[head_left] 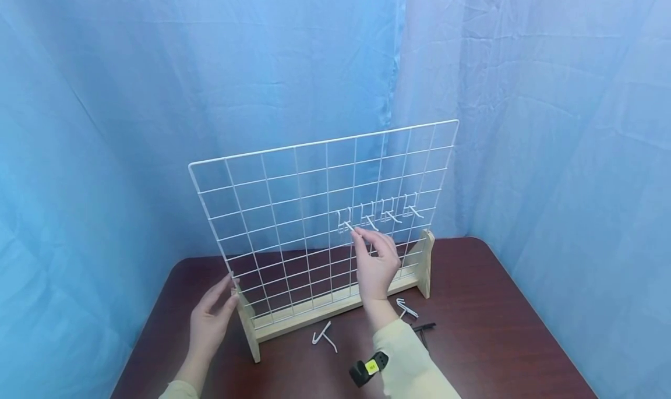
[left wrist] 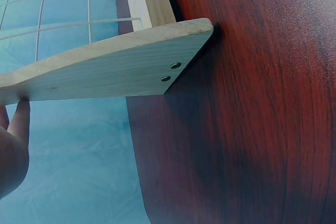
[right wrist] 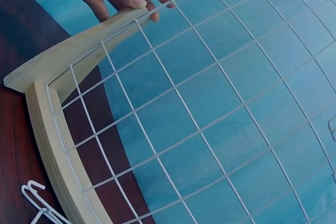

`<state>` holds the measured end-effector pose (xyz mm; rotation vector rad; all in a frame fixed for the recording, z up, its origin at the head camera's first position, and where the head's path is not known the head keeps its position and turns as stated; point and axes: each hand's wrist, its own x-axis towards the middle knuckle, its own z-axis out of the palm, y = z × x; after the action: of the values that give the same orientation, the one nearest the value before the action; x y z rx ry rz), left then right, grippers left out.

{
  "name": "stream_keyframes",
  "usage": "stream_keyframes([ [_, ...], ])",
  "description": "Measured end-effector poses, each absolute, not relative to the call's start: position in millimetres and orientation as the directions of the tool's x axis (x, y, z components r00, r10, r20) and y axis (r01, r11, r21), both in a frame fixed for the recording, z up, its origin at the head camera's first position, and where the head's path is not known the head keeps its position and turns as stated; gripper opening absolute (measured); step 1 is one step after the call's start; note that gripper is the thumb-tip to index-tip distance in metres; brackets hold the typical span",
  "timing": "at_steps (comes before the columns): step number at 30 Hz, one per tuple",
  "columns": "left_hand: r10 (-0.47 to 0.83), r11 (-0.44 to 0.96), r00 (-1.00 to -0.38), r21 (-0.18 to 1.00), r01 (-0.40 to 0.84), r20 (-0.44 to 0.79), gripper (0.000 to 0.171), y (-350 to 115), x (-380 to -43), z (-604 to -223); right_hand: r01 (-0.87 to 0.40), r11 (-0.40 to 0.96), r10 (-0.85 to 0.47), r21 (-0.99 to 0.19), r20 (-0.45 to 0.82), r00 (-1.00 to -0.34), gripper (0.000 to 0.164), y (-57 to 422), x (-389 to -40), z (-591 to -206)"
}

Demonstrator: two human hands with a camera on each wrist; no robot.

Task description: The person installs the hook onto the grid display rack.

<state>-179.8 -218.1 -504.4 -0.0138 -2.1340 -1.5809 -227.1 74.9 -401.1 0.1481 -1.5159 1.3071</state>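
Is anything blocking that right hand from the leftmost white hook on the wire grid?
Nothing visible is: the right hand pinches the leftmost white hook by its prong, on the near side of the wire grid. The other three white hooks sit off to the right.

One wire grid [head_left: 328,191]; two wooden side panels [head_left: 426,265]; six white hooks [head_left: 390,215]; at least one black hook [head_left: 424,327]; one table [head_left: 498,329].

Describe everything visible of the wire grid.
The white wire grid, apparently coated metal, has a rounded-corner border and thin bars crossing into rectangles. It stands up from the pale wooden stand, lower edge along the rail. Four white hooks hang in a row toward its right. The left hand is at its left edge; the right hand pinches the leftmost hook.
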Motion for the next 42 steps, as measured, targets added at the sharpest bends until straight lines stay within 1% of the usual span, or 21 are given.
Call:
stream_keyframes([
  [3, -0.272, 0.324, -0.882, 0.900, 0.292, 0.384, 0.046, -218, -180, -505, -0.658, 0.390, 0.518, -0.644, 0.744, -0.421, 0.013, 71, -225, -395],
  [8, -0.271, 0.311, -0.884, 0.904, 0.294, 0.381, 0.047, -218, -180, -505, -0.629, 0.387, 0.523, -0.674, 0.723, -0.452, 0.012, 73, -238, -407],
  [13, -0.270, 0.322, -0.887, 0.903, 0.283, 0.375, 0.046, -218, -180, -504, -0.619, 0.380, 0.515, -0.687, 0.713, -0.475, 0.010, 75, -243, -413],
  [21, -0.276, 0.316, -0.890, 0.909, 0.272, 0.363, 0.047, -218, -180, -504, -0.610, 0.418, 0.495, -0.673, 0.732, -0.468, 0.011, 75, -244, -414],
  [26, -0.273, 0.333, -0.877, 0.894, 0.300, 0.396, 0.046, -219, -181, -506, -0.627, 0.451, 0.454, -0.636, 0.768, -0.452, 0.014, 75, -245, -417],
  [32, -0.272, 0.296, -0.870, 0.896, 0.331, 0.412, 0.046, -219, -181, -506, -0.659, 0.453, 0.418, -0.600, 0.796, -0.438, 0.014, 75, -244, -420],
  [37, -0.270, 0.273, -0.868, 0.898, 0.346, 0.417, 0.044, -218, -180, -505, -0.662, 0.423, 0.410, -0.618, 0.783, -0.468, 0.017, 75, -242, -422],
  [42, -0.269, 0.293, -0.870, 0.896, 0.334, 0.412, 0.045, -218, -180, -504, -0.641, 0.409, 0.417, -0.649, 0.758, -0.501, 0.018, 76, -241, -427],
])
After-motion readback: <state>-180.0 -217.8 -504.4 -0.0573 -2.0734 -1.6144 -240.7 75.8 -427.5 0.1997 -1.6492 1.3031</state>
